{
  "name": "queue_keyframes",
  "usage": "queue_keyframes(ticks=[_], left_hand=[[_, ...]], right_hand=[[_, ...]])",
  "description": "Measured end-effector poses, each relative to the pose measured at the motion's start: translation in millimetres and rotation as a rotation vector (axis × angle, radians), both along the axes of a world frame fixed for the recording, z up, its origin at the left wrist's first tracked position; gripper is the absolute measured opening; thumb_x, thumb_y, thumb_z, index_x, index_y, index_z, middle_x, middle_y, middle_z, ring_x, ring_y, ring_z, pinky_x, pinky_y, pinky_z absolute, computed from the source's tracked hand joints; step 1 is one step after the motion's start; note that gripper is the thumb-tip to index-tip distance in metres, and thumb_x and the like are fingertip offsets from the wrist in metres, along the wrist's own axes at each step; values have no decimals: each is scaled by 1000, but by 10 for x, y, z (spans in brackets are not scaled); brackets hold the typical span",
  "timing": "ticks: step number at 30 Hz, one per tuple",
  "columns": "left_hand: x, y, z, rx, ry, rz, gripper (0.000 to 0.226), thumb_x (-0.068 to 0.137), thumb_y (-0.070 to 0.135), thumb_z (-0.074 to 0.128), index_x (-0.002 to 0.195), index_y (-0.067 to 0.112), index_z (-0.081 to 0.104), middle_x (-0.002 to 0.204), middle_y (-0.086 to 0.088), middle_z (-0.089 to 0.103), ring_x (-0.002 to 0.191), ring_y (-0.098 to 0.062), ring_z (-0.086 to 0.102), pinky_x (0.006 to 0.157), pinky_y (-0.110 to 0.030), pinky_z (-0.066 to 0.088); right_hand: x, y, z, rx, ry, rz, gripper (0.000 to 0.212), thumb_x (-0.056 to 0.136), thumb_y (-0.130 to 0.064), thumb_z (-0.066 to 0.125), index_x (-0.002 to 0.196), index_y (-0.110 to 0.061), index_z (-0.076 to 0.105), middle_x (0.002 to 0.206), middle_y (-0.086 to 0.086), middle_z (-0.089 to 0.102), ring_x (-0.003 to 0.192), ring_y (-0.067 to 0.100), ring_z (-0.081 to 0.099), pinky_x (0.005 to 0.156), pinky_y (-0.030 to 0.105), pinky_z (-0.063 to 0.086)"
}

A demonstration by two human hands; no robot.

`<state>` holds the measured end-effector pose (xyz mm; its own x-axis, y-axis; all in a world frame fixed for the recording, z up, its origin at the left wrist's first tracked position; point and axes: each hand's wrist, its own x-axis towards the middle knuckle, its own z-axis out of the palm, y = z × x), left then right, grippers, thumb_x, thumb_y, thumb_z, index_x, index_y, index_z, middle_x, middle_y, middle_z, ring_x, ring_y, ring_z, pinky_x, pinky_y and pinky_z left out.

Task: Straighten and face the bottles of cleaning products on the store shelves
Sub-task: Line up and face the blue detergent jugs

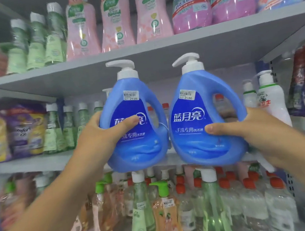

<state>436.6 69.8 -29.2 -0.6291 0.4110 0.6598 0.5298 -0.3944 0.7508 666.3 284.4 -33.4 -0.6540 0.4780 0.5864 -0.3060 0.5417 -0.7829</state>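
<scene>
The left hand and right hand each hold 1 blue jug, left jug and right jug, in front of the middle shelf, and they look heavy, hard and slippery, so grip the sides tight.

**Counts on the shelves**

Two blue jugs, one in each hand: left hand, right hand. Top shelf: three pink bottles, two magenta bottles to their right, at least three green bottles at far left. Middle shelf right: two white pump bottles. Bottom shelf: many red-capped clear bottles, too blurred and crowded to count.
</scene>
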Motion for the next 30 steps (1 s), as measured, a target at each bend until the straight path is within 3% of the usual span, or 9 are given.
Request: queue_keyframes(ticks=[3,10,12,15,18,22,25,28,30], left_hand=[[-179,-534,-116,2,-30,37,54,50,57,95,97,42,74,100,4,81,85,-22,80,63,-36,64],[-997,-1857,-776,-17,-171,252,78,46,57,96,114,30,71,105,0,80,90,-25,79,77,-46,64],[-1251,-2319,-978,-18,-192,319,71,44,58,95,107,32,72,100,4,80,86,-21,79,72,-41,64],[-1628,-3075,-1245,-17,-203,412,69,43,58,96,103,35,71,94,10,80,80,-13,79,58,-25,61],[-2022,-3877,-1451,-12,-216,486,63,42,53,100,97,39,73,90,12,80,76,-10,77,56,-22,59],[-2520,-4824,-1731,14,-296,548,74,42,55,94,107,30,71,97,4,80,84,-19,79,69,-38,64],[-2837,-5290,-1871,1,-334,569,67,43,55,94,103,37,71,97,4,80,85,-21,79,74,-45,64],[-3264,-5709,-1960,-9,-330,612,59,43,57,94,97,48,70,96,9,79,82,-16,79,66,-37,64],[-3581,-5912,-2032,-5,-330,660,63,44,57,94,99,43,70,95,9,79,81,-15,78,63,-33,63]], right_hand=[[-231,-351,-103,-9,3,136,48,59,-30,96,103,-22,80,102,5,80,90,26,79,66,30,63],[-1264,-1387,-491,-61,-37,295,43,63,-28,94,103,-24,79,104,3,80,93,25,78,73,35,64],[-1637,-1758,-631,-86,-69,326,43,63,-26,96,103,-24,79,104,3,80,93,25,78,76,38,64],[-2234,-2392,-870,-120,-90,395,43,62,-25,97,101,-28,80,103,3,80,91,24,78,67,29,62],[-2873,-3080,-1141,-150,-102,441,48,59,-26,97,104,-27,79,104,3,80,92,25,78,71,36,64],[-3709,-3952,-1524,-194,-117,468,48,59,-24,97,104,-22,79,105,3,80,94,25,78,76,36,63],[-4230,-4412,-1767,-228,-145,447,61,52,-26,100,108,-16,77,103,2,80,94,25,78,80,41,62],[-4828,-4835,-1927,-233,-144,461,59,47,-30,101,102,-21,80,100,-1,81,91,20,78,73,33,63],[-5190,-5035,-1989,-255,-132,481,53,49,-32,96,98,-23,81,100,-1,81,90,18,78,67,25,61]])
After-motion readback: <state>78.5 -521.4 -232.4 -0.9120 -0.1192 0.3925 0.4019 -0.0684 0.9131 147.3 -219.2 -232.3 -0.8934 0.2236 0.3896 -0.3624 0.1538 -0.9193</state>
